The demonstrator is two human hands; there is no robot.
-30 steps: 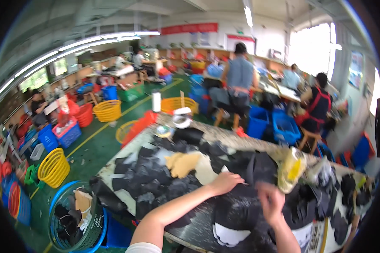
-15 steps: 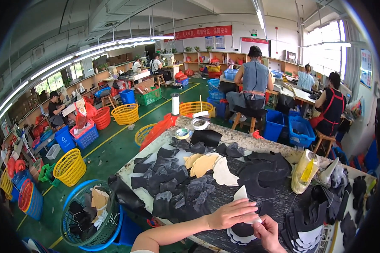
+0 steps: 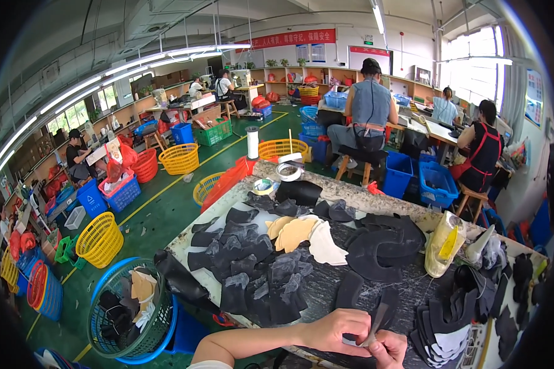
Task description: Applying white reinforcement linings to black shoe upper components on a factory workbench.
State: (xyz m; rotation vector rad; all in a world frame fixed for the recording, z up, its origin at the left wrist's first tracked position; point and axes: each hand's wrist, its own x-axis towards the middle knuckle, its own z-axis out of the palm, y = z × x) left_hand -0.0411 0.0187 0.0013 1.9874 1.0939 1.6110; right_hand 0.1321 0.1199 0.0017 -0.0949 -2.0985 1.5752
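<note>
Close to the table's near edge, my left hand (image 3: 337, 332) and my right hand (image 3: 389, 350) meet at a narrow dark flexible piece (image 3: 385, 309). The right thumb and fingers pinch its lower end, and the curled left fingers grip beside it. A little white shows under the left fingers. Just beyond them a black cut piece (image 3: 349, 290) lies flat on the dark worktop. To the right of my hands is a fanned stack of black and white cut pieces (image 3: 440, 335). Farther out are curved black pieces (image 3: 385, 246) and cream and beige pieces (image 3: 327, 244).
Black pieces with hazy film (image 3: 246, 258) cover the table's left part. Tape rolls (image 3: 289, 171) sit at the far corner, a yellowish wrapped bundle (image 3: 443, 243) at right. A green basket (image 3: 114, 347) of scraps stands left of the table. Several people sit working beyond.
The white pointed piece that stood up between my hands no longer shows; a dark strip is there instead. My left fingers went from flat to curled. A black piece now shows beyond my hands.
</note>
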